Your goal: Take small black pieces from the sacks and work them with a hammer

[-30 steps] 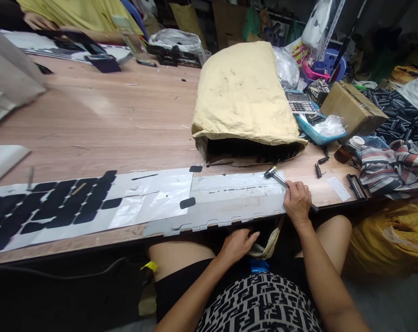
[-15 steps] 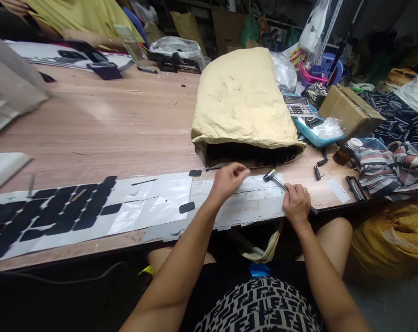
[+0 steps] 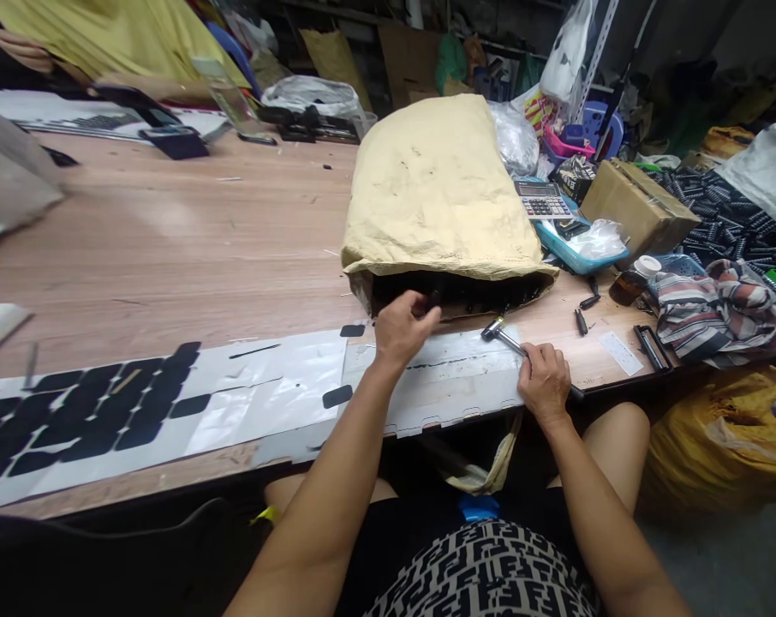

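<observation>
My left hand (image 3: 404, 327) is at the open mouth of a large yellow sack (image 3: 439, 188), its fingers pinched on a small black piece (image 3: 434, 297) against the sack's dark inside. My right hand (image 3: 546, 377) is wrapped round the handle of a small hammer (image 3: 507, 337), whose head lies over the grey board (image 3: 452, 390) at the table's front edge. To the left, flat black rounded pieces (image 3: 98, 403) lie in rows on white sheeting (image 3: 253, 394). Two single black pieces (image 3: 337, 396) lie left of my left hand.
A calculator (image 3: 542, 201) and blue basket (image 3: 577, 248) stand right of the sack, near a cardboard box (image 3: 638, 206), a brown bottle (image 3: 633, 281) and striped cloth (image 3: 702, 313). Across the table at upper left is another person in yellow (image 3: 124, 38).
My left hand has moved left and up to the sack's mouth, and a black piece now shows at its fingers. The whole view has shifted slightly. My right hand keeps hold of the hammer.
</observation>
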`<act>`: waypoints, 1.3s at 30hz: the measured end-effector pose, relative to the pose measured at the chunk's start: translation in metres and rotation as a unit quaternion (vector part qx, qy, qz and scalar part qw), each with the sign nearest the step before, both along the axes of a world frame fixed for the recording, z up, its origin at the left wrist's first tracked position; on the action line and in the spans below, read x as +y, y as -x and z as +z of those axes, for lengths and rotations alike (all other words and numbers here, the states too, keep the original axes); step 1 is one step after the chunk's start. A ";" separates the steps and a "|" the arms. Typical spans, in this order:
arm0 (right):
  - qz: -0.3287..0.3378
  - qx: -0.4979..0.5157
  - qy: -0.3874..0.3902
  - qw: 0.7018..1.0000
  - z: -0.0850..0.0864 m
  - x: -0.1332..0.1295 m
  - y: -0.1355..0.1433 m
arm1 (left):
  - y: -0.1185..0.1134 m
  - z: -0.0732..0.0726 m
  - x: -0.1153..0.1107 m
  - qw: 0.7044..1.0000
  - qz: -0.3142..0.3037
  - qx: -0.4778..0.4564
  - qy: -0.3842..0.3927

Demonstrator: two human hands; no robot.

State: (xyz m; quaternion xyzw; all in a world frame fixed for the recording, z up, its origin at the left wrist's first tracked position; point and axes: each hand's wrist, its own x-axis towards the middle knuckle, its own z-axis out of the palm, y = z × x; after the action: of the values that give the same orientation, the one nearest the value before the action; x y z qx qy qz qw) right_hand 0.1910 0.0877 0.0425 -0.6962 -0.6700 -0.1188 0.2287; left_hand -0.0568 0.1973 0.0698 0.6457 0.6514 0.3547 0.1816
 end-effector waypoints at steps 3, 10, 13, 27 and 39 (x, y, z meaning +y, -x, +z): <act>-0.002 0.006 -0.002 1.000 0.000 0.000 0.000 | -0.004 -0.013 -0.035 0.986 -0.163 -0.029 -0.005; 0.027 0.050 0.031 0.998 0.007 0.003 -0.009 | -0.016 -0.041 -0.054 0.977 -0.213 -0.018 0.001; 0.060 0.129 0.021 0.990 0.018 -0.005 -0.010 | -0.013 -0.040 -0.051 0.973 -0.230 -0.028 0.004; 0.177 0.263 0.067 0.946 0.036 -0.041 0.011 | -0.013 -0.038 -0.051 0.973 -0.227 -0.044 0.022; 0.144 0.204 0.067 0.966 0.033 -0.026 0.012 | -0.014 -0.031 -0.050 0.973 -0.222 -0.043 0.040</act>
State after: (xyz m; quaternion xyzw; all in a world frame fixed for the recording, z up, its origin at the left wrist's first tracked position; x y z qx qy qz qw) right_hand 0.1794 0.0615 0.0759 -0.6155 -0.7090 0.1052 0.3278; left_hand -0.0425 0.1468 0.0385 0.7507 0.4970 0.3066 0.3088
